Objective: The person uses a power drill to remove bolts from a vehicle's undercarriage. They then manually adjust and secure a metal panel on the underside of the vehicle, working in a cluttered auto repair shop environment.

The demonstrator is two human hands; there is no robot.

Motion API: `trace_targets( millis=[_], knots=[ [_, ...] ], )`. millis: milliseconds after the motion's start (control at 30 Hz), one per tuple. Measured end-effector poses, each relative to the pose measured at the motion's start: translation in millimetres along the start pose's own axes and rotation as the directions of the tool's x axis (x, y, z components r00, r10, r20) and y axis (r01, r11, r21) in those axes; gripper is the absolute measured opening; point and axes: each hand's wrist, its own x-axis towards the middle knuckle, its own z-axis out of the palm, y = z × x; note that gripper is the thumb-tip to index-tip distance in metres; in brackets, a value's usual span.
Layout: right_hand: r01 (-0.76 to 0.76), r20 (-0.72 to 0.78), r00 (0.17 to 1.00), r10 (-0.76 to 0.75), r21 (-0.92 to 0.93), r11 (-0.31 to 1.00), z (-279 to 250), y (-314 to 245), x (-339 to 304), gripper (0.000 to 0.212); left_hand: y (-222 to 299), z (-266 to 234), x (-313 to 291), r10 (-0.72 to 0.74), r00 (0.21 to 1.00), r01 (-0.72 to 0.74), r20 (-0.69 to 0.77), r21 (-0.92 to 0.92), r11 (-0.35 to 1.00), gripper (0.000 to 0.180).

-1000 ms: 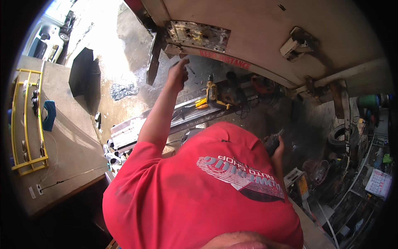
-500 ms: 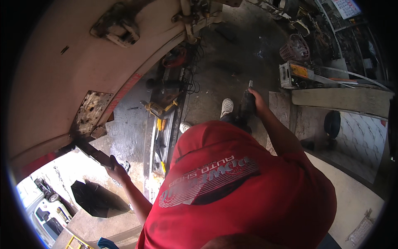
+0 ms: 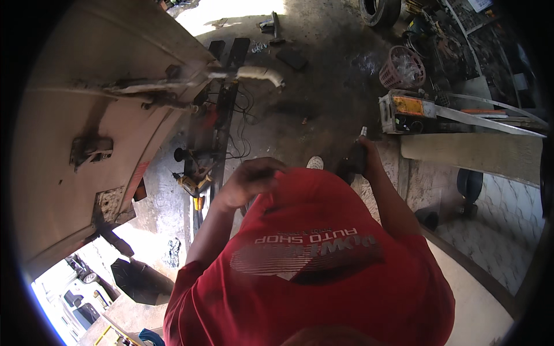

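**Red shirt fills the lower view, hands above it over workshop floor**

Red shirt [image 3: 323, 271] blocks most of the lower view. Large beige panel [image 3: 86, 132] stands on the left, rusty at its lower corner. Yellow power tool [image 3: 190, 184] and black cables lie on the concrete floor [image 3: 323, 98] beside dark metal rails. Pink basket [image 3: 402, 67] and a grey-orange box unit [image 3: 407, 111] sit right, tyre [image 3: 380, 10] at top. Right hand [image 3: 360, 161] is clenched around a dark tool [image 3: 353, 157] with a metal tip pointing up, held over the floor near a white shoe. Left hand [image 3: 249, 180] has fingers curled, empty as far as visible, just above the shirt.
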Motion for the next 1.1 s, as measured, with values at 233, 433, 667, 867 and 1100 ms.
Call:
trace_targets(
  millis=[233, 433, 667, 867, 1100],
  knots=[
    [-0.010, -0.069, 0.998, -0.002, -0.176, 0.984, -17.4, -136.3, 50.5, 0.027, 140.0, 146.9, 168.2, 0.640, 0.375, -0.152, 0.670, -0.637, 0.756, 0.030],
    [-0.086, -0.070, 0.995, 0.066, -0.353, 0.932, -20.4, -229.6, 132.5, 0.034, 141.8, 155.9, 280.9, 0.843, 0.210, -0.293, 0.494, -0.791, 0.537, 0.033],
    [-0.280, -0.167, 0.959, 0.227, -0.459, 0.843, -119.7, -356.8, 204.1, 0.041, 183.2, 88.8, 388.1, 0.907, 0.245, -0.430, 0.342, -0.801, 0.418, 0.040],
    [-0.357, -0.175, 0.934, 0.311, -0.459, 0.814, -129.8, -455.4, 272.5, 0.038, 199.8, 28.6, 425.1, 0.770, 0.610, -0.662, 0.190, -0.412, 0.626, 0.019],
    [-0.442, -0.173, 0.893, 0.416, -0.509, 0.738, -70.0, -553.0, 437.3, 0.037, 188.5, -74.6, 492.3, 0.201, 0.853, -0.269, -0.481, -0.076, 0.960, 0.023]
  ],
)
